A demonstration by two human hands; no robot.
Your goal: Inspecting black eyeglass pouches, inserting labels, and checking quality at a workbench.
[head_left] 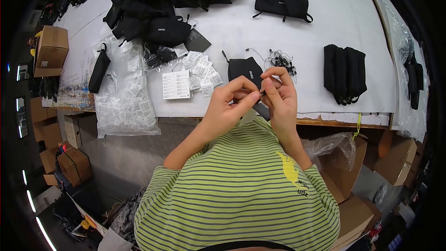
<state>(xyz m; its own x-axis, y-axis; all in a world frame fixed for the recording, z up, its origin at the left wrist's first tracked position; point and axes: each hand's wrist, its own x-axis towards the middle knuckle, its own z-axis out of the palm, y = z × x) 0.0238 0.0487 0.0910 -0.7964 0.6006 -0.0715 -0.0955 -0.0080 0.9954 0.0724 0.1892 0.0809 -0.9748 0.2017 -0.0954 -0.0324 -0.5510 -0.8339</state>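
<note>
White-covered workbench (316,32) in a cluttered workshop, with brown cardboard cartons (52,49) off to the sides. Using as landmark: black soft-fabric pouch (244,68) with a small white mark and a cord pull, lying near the bench's front edge.

Left hand (226,107): in front of the pouch and slightly left, pinched narrow between thumb and index. Right hand (282,100): in front and slightly right, also pinched narrow, nearly tip to tip with the left. Both seemingly closed on one tiny dark piece (262,93), just in front of the pouch. Too small to identify. Can't tell if joined to the pouch.

Step in hand, judging by pose: fine two-handed fingertip work on that piece, apparently mid-way. Next move: probably calls for steady opposed pinches and small finger shifts, little arm travel. Could slip if either pinch loosens.

Further out: tangle of thin black cords (281,60) just right of the pouch; loose white paper labels (203,69) and stacked white printed cards (176,86) to its left; clear plastic bag of white labels (123,97) beyond those; row of slim black fabric cases (344,74) well right; big heap of black fabric pouches (169,30) behind-left.
</note>
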